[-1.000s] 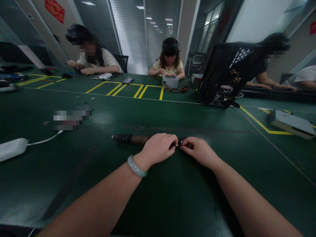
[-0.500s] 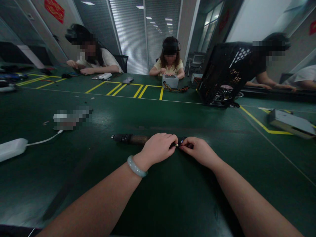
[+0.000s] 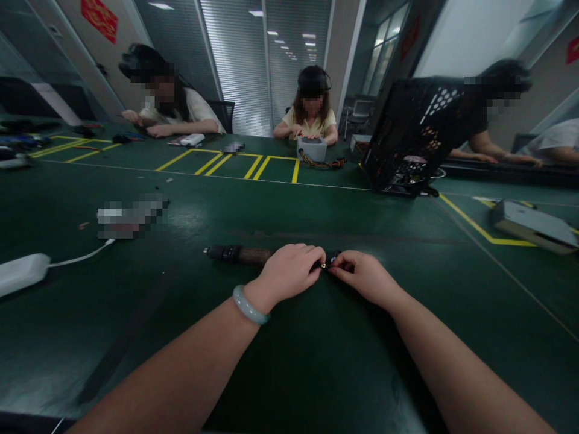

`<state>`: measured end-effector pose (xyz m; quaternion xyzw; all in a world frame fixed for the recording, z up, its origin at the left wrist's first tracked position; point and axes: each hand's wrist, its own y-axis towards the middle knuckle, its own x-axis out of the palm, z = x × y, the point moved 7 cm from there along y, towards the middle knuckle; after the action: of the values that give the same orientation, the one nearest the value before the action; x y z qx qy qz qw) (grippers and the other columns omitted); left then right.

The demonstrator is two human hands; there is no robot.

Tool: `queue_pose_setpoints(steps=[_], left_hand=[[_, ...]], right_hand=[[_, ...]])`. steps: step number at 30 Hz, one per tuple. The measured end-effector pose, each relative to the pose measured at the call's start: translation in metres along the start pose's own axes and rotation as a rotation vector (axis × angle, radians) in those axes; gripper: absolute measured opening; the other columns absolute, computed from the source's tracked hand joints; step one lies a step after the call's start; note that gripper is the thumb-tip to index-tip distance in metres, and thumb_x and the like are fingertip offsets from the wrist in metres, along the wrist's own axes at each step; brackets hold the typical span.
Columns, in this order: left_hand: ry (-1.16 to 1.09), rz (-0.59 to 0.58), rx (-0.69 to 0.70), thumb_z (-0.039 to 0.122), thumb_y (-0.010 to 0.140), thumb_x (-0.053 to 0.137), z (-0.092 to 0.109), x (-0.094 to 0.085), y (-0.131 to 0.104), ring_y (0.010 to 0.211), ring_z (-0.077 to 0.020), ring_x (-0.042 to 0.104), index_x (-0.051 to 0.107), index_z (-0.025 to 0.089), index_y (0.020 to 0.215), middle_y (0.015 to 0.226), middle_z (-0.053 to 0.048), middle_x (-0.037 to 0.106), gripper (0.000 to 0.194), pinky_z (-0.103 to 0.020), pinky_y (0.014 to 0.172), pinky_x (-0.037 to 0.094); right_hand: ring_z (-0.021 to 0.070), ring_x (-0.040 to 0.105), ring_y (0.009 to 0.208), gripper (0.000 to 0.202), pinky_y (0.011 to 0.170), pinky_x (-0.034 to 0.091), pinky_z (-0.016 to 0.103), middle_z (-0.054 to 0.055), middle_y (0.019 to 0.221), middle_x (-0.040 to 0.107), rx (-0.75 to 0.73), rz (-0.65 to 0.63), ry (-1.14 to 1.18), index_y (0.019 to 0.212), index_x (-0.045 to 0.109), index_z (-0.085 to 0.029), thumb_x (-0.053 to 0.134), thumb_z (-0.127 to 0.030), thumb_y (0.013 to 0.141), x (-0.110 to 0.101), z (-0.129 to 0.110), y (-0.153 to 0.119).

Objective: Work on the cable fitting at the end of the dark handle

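Observation:
A dark electric screwdriver (image 3: pixel 254 256) with a brown grip lies crosswise on the green table, its metal tip pointing left. My left hand (image 3: pixel 292 271) covers its right part, thumb and fingers closed together. Close by on the right, my right hand (image 3: pixel 362 274) pinches with thumb and forefinger. Between the two sets of fingertips shows a small dark piece with a bright metal end (image 3: pixel 324 266); its kind is too small to make out. Behind the right fingertips, a bit of the dark thing's end is visible, mostly hidden by the hands.
Left of me lie a white power strip (image 3: pixel 25 274) and its cable. A black computer case (image 3: pixel 398 138) stands back right, with a grey metal box (image 3: pixel 534 226) nearer. Across the table, a co-worker handles a grey power supply (image 3: pixel 312 148); other people sit on both sides.

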<state>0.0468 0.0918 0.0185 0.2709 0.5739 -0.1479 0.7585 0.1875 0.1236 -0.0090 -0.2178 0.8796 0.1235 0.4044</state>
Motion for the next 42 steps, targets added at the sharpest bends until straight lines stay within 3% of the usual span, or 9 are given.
queue_pose_setpoints(steps=[8,14,36,42], left_hand=[[0.017,-0.014,-0.03,0.03,0.089,0.055,-0.0011,0.0009,-0.0004,0.089,-0.0194,0.061,0.055,0.022,0.106,0.094,-0.002,0.063,0.019,-0.033,0.077,0.046],[0.01,-0.001,-0.001,0.028,0.09,0.054,-0.0003,0.0007,0.0002,0.088,-0.0188,0.06,0.056,0.022,0.099,0.093,-0.002,0.063,0.012,-0.033,0.078,0.046],[0.0,0.018,-0.001,0.024,0.087,0.057,0.0007,-0.0028,-0.0011,0.087,-0.0191,0.059,0.053,0.023,0.104,0.093,-0.001,0.062,0.017,-0.033,0.076,0.045],[-0.012,0.009,0.024,0.024,0.088,0.055,0.0007,-0.0003,-0.0006,0.086,-0.0187,0.058,0.056,0.022,0.098,0.093,-0.001,0.062,0.01,-0.033,0.076,0.045]], right_hand=[[0.0148,0.057,0.069,0.014,0.06,0.041,0.026,0.0,0.082,0.066,0.008,-0.009,0.007,0.086,0.069,-0.023,0.062,-0.034,0.084,0.0004,0.0007,-0.0006],[0.0154,0.058,0.07,0.014,0.061,0.041,0.027,0.001,0.083,0.066,0.005,-0.009,0.004,0.086,0.068,-0.022,0.062,-0.035,0.084,0.0003,0.0009,-0.0001],[0.016,0.058,0.071,0.013,0.062,0.042,0.028,0.001,0.084,0.067,0.014,-0.025,0.014,0.085,0.068,-0.023,0.061,-0.034,0.084,0.0012,0.0008,-0.0001],[0.0156,0.058,0.071,0.013,0.062,0.042,0.027,0.001,0.085,0.066,0.005,-0.02,0.001,0.085,0.068,-0.022,0.061,-0.034,0.084,0.0008,0.0007,0.0002]])
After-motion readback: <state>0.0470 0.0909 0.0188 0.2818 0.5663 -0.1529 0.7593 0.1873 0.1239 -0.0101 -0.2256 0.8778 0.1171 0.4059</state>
